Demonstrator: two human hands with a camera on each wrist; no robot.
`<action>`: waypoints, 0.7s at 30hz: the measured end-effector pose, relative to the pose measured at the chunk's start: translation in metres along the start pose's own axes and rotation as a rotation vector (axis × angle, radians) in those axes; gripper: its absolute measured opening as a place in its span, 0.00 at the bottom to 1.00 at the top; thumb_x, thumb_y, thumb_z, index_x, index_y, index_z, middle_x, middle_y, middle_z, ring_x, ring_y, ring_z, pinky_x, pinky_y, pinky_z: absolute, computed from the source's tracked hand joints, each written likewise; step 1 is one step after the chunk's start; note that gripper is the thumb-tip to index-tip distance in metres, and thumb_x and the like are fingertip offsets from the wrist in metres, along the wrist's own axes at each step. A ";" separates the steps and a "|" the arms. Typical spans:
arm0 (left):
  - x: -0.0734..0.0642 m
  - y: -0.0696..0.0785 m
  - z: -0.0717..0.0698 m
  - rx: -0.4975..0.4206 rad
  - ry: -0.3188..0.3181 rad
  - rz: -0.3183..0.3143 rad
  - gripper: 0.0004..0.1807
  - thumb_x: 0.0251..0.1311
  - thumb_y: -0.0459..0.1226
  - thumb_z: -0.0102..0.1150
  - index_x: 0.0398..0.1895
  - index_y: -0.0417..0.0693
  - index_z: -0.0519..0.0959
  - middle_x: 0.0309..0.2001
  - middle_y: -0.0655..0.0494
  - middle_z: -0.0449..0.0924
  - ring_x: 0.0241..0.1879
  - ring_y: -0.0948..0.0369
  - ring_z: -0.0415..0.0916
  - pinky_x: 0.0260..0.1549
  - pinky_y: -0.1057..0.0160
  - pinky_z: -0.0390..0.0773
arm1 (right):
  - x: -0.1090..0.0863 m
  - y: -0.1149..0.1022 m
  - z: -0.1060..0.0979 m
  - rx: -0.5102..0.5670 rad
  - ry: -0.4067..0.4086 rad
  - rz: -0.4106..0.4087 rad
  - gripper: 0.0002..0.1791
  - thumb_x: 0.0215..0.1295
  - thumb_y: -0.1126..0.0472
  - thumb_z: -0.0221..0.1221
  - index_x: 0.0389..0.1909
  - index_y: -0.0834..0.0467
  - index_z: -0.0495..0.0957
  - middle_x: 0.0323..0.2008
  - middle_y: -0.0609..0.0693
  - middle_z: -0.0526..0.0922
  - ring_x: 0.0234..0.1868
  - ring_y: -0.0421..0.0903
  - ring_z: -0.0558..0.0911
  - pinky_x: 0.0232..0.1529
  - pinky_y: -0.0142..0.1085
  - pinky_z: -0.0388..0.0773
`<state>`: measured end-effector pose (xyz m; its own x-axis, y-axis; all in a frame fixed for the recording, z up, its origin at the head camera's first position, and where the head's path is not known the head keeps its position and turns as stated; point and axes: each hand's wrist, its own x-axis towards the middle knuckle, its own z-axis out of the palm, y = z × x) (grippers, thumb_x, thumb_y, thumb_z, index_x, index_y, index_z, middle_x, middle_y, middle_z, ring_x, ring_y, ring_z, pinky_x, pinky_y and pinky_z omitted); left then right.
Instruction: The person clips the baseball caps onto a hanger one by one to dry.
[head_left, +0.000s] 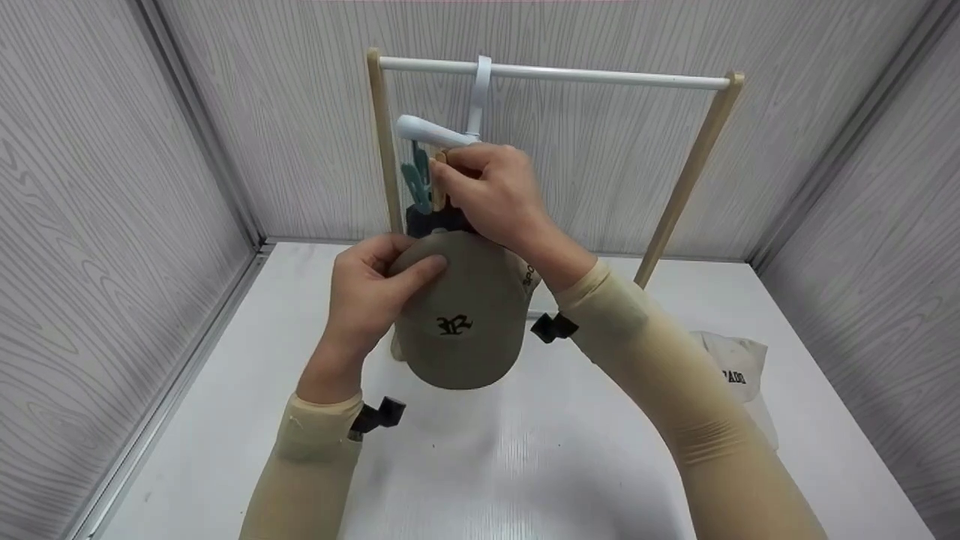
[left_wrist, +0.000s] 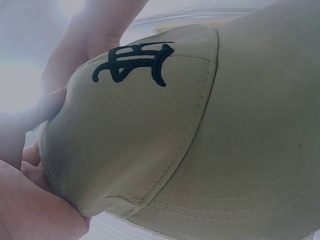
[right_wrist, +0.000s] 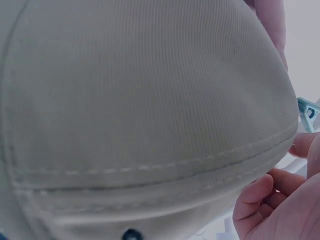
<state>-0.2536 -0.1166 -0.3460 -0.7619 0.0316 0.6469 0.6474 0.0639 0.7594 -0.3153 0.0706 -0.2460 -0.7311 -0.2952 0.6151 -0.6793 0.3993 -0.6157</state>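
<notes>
A khaki baseball cap (head_left: 469,300) with dark embroidered lettering hangs brim down below a white hanger (head_left: 435,132). My left hand (head_left: 367,289) grips its crown at the upper left, thumb across the front; the left wrist view shows the cap (left_wrist: 135,115) close up. Just under the hanger, my right hand (head_left: 499,187) pinches a tan clothespin (head_left: 439,180) above the crown. Teal clothespins (head_left: 417,180) hang beside it. Dark fabric (head_left: 424,223) shows behind the crown, and a pale lettered item (head_left: 525,274) peeks out at the right. The clothespin's tips are hidden.
The hanger hooks over the white bar (head_left: 600,73) of a rack with wooden posts (head_left: 690,172). A pale lettered cloth item (head_left: 731,364) lies on the white table (head_left: 225,420) at the right. Grey wood-grain panels (head_left: 82,187) stand around the table.
</notes>
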 end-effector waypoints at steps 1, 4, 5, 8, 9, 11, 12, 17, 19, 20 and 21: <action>0.001 0.000 0.000 -0.007 -0.002 0.000 0.07 0.67 0.34 0.80 0.39 0.40 0.90 0.26 0.51 0.78 0.27 0.57 0.73 0.24 0.65 0.74 | -0.001 0.001 -0.001 0.014 0.000 -0.008 0.13 0.78 0.58 0.65 0.30 0.54 0.89 0.22 0.41 0.77 0.25 0.39 0.73 0.27 0.31 0.64; 0.004 -0.001 0.002 -0.017 -0.003 -0.010 0.07 0.67 0.35 0.80 0.39 0.41 0.90 0.27 0.51 0.79 0.28 0.56 0.74 0.25 0.64 0.75 | -0.002 0.005 -0.005 0.052 0.005 -0.020 0.15 0.77 0.60 0.64 0.27 0.54 0.87 0.20 0.41 0.76 0.23 0.38 0.71 0.26 0.31 0.63; 0.005 -0.002 0.002 -0.018 -0.003 -0.013 0.07 0.67 0.35 0.80 0.39 0.41 0.90 0.27 0.51 0.79 0.28 0.56 0.74 0.26 0.64 0.75 | -0.002 0.007 -0.006 0.069 0.004 -0.018 0.16 0.77 0.61 0.64 0.25 0.54 0.86 0.20 0.41 0.76 0.23 0.38 0.71 0.25 0.31 0.63; 0.008 -0.003 0.004 -0.021 -0.007 -0.017 0.06 0.67 0.35 0.80 0.41 0.42 0.91 0.29 0.51 0.81 0.29 0.55 0.75 0.27 0.63 0.77 | -0.003 0.011 -0.011 0.112 -0.004 -0.011 0.17 0.78 0.62 0.62 0.24 0.53 0.84 0.19 0.42 0.76 0.22 0.38 0.70 0.24 0.31 0.61; 0.009 -0.003 0.005 -0.026 -0.008 -0.017 0.06 0.68 0.35 0.80 0.41 0.42 0.91 0.30 0.50 0.82 0.30 0.55 0.76 0.28 0.63 0.78 | -0.003 0.012 -0.013 0.126 -0.004 -0.009 0.17 0.78 0.62 0.62 0.24 0.53 0.84 0.19 0.42 0.76 0.21 0.39 0.70 0.24 0.32 0.61; 0.010 -0.003 0.007 -0.033 -0.008 -0.012 0.06 0.68 0.35 0.80 0.42 0.42 0.91 0.31 0.50 0.83 0.31 0.54 0.77 0.30 0.62 0.80 | -0.004 0.014 -0.016 0.152 -0.009 -0.005 0.17 0.79 0.62 0.62 0.24 0.53 0.85 0.19 0.42 0.74 0.21 0.40 0.69 0.24 0.32 0.61; 0.011 -0.004 0.008 -0.036 -0.007 -0.012 0.07 0.68 0.35 0.80 0.42 0.42 0.91 0.32 0.50 0.84 0.32 0.54 0.78 0.31 0.62 0.81 | -0.004 0.016 -0.018 0.159 -0.012 -0.005 0.17 0.79 0.61 0.62 0.24 0.53 0.84 0.19 0.43 0.73 0.21 0.40 0.68 0.24 0.33 0.60; 0.015 -0.003 0.011 -0.046 0.005 -0.021 0.07 0.67 0.34 0.80 0.43 0.41 0.91 0.35 0.50 0.86 0.35 0.53 0.79 0.36 0.61 0.84 | -0.005 0.021 -0.026 0.199 -0.013 0.016 0.16 0.79 0.61 0.64 0.25 0.53 0.86 0.20 0.43 0.71 0.22 0.41 0.68 0.25 0.34 0.60; 0.016 -0.003 0.013 -0.049 0.002 -0.026 0.06 0.68 0.34 0.79 0.43 0.41 0.92 0.36 0.49 0.87 0.36 0.53 0.79 0.37 0.60 0.84 | -0.005 0.023 -0.028 0.221 -0.011 0.041 0.15 0.78 0.60 0.64 0.27 0.53 0.89 0.21 0.44 0.72 0.23 0.41 0.69 0.25 0.34 0.62; 0.017 -0.003 0.013 -0.049 -0.002 -0.028 0.07 0.68 0.34 0.79 0.43 0.41 0.92 0.36 0.49 0.87 0.36 0.53 0.79 0.38 0.59 0.85 | -0.005 0.023 -0.029 0.231 -0.012 0.051 0.14 0.78 0.61 0.64 0.29 0.54 0.90 0.21 0.44 0.73 0.24 0.41 0.69 0.26 0.34 0.62; 0.017 -0.003 0.014 -0.050 -0.007 -0.031 0.06 0.68 0.34 0.79 0.44 0.42 0.92 0.36 0.49 0.87 0.36 0.53 0.79 0.38 0.59 0.85 | -0.005 0.023 -0.030 0.240 -0.011 0.064 0.13 0.78 0.61 0.65 0.31 0.54 0.91 0.22 0.44 0.74 0.24 0.41 0.70 0.26 0.34 0.63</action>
<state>-0.2687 -0.1024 -0.3379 -0.7817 0.0374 0.6226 0.6234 0.0154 0.7818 -0.3253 0.1076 -0.2490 -0.7726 -0.2865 0.5666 -0.6266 0.1999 -0.7533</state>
